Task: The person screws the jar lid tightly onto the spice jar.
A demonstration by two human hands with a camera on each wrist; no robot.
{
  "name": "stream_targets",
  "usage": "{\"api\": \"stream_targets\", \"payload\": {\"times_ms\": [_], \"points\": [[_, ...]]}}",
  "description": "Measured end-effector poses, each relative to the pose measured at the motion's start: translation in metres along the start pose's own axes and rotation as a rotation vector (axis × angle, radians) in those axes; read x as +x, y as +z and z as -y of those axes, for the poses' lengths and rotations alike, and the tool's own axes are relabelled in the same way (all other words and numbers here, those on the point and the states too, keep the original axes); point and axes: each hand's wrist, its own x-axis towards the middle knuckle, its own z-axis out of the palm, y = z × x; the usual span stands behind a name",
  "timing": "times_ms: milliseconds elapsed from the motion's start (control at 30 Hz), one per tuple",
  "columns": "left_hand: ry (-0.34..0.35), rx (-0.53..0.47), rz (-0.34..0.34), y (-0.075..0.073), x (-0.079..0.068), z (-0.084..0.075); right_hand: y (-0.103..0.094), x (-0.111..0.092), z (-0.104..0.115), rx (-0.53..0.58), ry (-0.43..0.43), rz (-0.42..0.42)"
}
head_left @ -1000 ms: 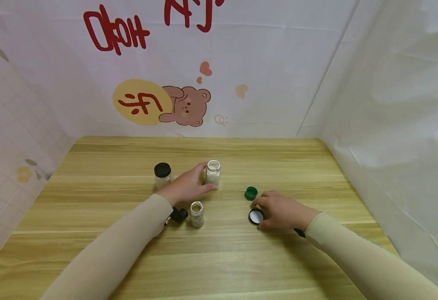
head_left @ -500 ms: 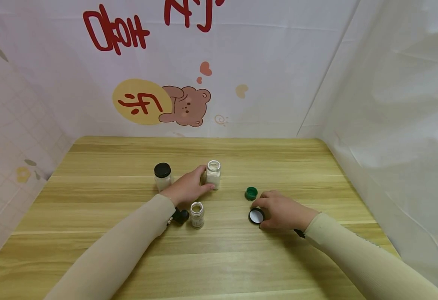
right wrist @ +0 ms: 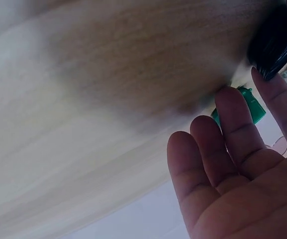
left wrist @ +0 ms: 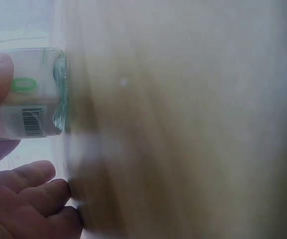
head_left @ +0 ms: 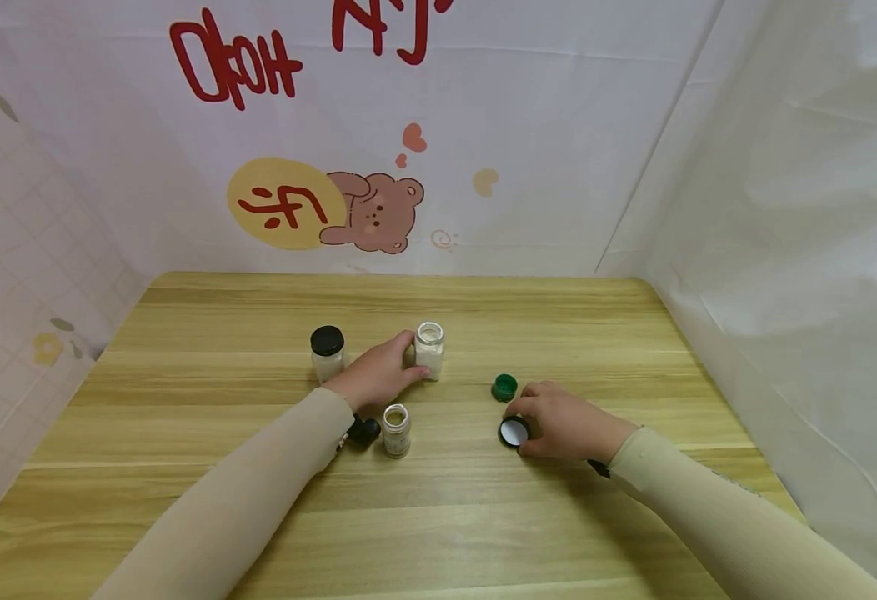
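Note:
In the head view my left hand point(head_left: 378, 373) grips an open glass jar point(head_left: 430, 358) with pale contents, thumb on the near side and a finger behind. The left wrist view shows the jar's base point(left wrist: 59, 94) at the wooden surface, a barcode label on its side, the other fingers loosely bent below. My right hand point(head_left: 568, 425) pinches a black jar lid point(head_left: 514, 432) that lies with its white inside up. Its remaining fingers are spread in the right wrist view. Just beyond that lid sits a green cap point(head_left: 504, 388), hollow side up.
A smaller open jar point(head_left: 397, 433) stands nearer, below my left wrist. Behind the left forearm is a jar with a black lid point(head_left: 328, 341). The wooden table point(head_left: 438, 525) backs onto a white printed curtain point(head_left: 543, 100), and another sheet hangs at the right.

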Motion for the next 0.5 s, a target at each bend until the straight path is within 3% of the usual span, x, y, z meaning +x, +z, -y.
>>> {"api": "stream_targets", "payload": {"times_ms": [267, 500], "points": [[-0.002, 0.025, 0.014, -0.002, 0.0, -0.003, -0.002, 0.006, -0.003, 0.0, -0.012, -0.019], [0.008, 0.035, 0.024, -0.005, -0.001, -0.006, -0.011, 0.015, -0.002, 0.079, -0.018, -0.057]]}}
